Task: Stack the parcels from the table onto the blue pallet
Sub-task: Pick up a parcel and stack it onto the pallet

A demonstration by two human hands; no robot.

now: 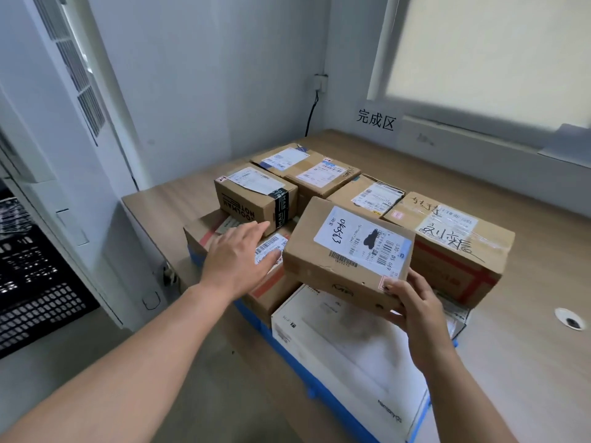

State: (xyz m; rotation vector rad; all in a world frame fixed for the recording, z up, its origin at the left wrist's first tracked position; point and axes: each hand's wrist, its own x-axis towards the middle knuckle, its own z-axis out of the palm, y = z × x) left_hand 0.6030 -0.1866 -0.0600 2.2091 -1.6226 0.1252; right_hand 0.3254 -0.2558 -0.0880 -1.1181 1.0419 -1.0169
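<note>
gripping 1 stiff, seemingly light parcel [348,254] by its near corner, my right hand [415,311] holds it over the loaded blue pallet [323,388]; my left hand [240,260] is flat-fingered, empty; i'd support both ends.

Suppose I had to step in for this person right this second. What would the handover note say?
Right hand: grips the near corner of a brown parcel, which is tilted above the stack and not yet set down.
Left hand: open, fingers straight, over the low red-taped box. I cannot tell whether it is touching the box.
Done: several parcels already sit on the blue pallet, including a white flat box at the near end.
Left: place the held parcel on the stack. The table is out of view, so the number of parcels remaining is unknown.
</note>
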